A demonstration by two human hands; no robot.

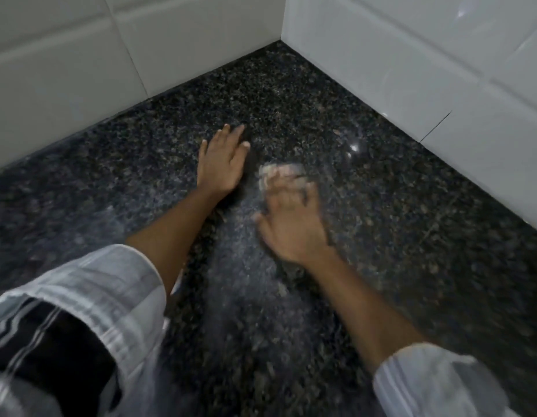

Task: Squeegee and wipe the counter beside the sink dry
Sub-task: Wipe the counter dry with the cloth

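The surface [291,94] is dark speckled stone, running into a corner formed by two walls of white tiles [411,55]; the corner lies at the upper middle of the view.

The left hand [222,164] rests palm-down on the surface, near the middle of the view; its fingers [231,135] are extended and slightly spread, pointing toward the corner; nothing is held in it. The left forearm runs back toward the lower left, where a rolled-up white sleeve [105,284] with dark stripes covers the upper arm.

The right hand [291,224] lies just beside the left hand, to its right and slightly nearer the camera; it is blurred. Its fingers [291,191] are curled down over a pale cloth [279,173], pressing it against the surface; the cloth shows beyond the fingertips as a small whitish patch, touching the stone; its exact shape cannot be told because of the blur. The right forearm runs to the lower right, ending in a white sleeve [426,383].

A paler, hazy band [246,266] on the stone runs between the two forearms, from below the cloth toward the lower edge of the view; whether it is moisture or reflection cannot be told. A small bright glint [354,147] shows on the stone to the right of the cloth.
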